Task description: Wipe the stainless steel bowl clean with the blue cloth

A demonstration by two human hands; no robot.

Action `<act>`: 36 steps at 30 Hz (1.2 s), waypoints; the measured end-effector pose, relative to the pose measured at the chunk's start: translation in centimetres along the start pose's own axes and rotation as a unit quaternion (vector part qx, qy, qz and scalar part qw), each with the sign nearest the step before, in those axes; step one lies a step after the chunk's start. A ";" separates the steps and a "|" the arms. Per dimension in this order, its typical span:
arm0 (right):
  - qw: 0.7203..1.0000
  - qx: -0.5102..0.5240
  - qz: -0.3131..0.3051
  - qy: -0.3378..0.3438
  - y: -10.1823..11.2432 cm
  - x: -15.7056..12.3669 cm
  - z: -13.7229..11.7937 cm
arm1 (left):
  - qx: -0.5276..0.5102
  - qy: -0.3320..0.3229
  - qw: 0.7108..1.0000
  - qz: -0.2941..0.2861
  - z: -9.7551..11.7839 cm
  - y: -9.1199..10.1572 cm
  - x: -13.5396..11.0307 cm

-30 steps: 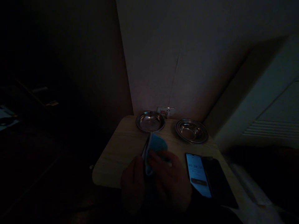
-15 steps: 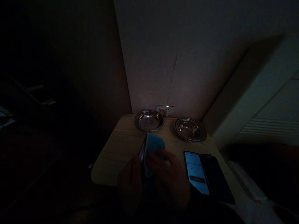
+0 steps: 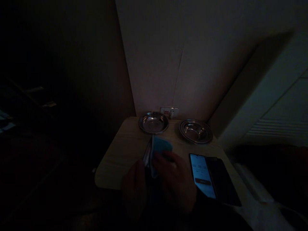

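In dim light I see both my hands close together over the table's front edge. My right hand (image 3: 176, 184) presses a blue cloth (image 3: 161, 145) with pale edging, its fingers bent over the fabric. My left hand (image 3: 134, 189) is closed, thumb up, on a pale, shiny thin-edged thing (image 3: 147, 156) that the cloth folds around. That thing is mostly hidden, and its kind cannot be made out. Beyond the cloth stands a round steel dish (image 3: 154, 123). More steel dishes (image 3: 196, 131), apparently stacked, lie to its right.
The light wooden table (image 3: 117, 154) has rounded corners and meets a wall with a socket (image 3: 169, 112). A lit phone (image 3: 202, 175) showing a timer lies at the right, beside a dark flat cover (image 3: 223, 181). A pale panel (image 3: 271, 96) rises on the right.
The cloth has shifted slightly up and right, and the gap at its left edge has widened. My right fingers moved a little with it. The dishes stay put.
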State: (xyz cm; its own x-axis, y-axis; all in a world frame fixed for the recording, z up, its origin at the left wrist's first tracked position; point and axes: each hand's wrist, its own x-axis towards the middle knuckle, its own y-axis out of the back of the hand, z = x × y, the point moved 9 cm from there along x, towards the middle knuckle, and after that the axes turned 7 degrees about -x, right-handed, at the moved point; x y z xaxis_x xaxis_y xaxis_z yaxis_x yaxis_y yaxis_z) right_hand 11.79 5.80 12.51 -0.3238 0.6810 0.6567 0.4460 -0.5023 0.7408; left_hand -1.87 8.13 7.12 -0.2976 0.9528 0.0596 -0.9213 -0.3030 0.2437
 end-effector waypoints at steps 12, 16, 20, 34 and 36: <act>1.000 0.015 -0.013 -0.022 -0.6 0.4 0.6 | -0.013 0.020 1.000 0.011 -0.2 0.1 0.0; 0.999 0.034 -0.003 -0.022 -1.1 0.0 0.1 | -0.037 0.024 0.999 -0.001 -0.2 -0.2 0.3; 0.995 0.091 0.021 -0.041 -1.1 -0.5 0.8 | -0.067 0.039 0.996 -0.034 -0.3 -0.9 0.5; 0.845 0.330 0.107 -0.407 0.4 -2.4 8.0 | -0.154 0.128 0.974 -0.103 -1.9 -1.4 -0.1; 0.884 0.305 0.078 -0.346 0.2 -1.6 6.2 | -0.136 0.104 0.980 -0.104 -1.6 -1.5 0.0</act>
State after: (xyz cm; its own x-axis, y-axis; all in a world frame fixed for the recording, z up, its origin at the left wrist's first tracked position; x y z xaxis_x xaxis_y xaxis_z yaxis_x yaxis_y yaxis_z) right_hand 17.59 7.90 10.76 0.2741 0.8978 0.3447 0.8758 -0.3811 0.2962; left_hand -0.89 8.54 5.25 -0.1154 0.9788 -0.1693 -0.9916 -0.1236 -0.0388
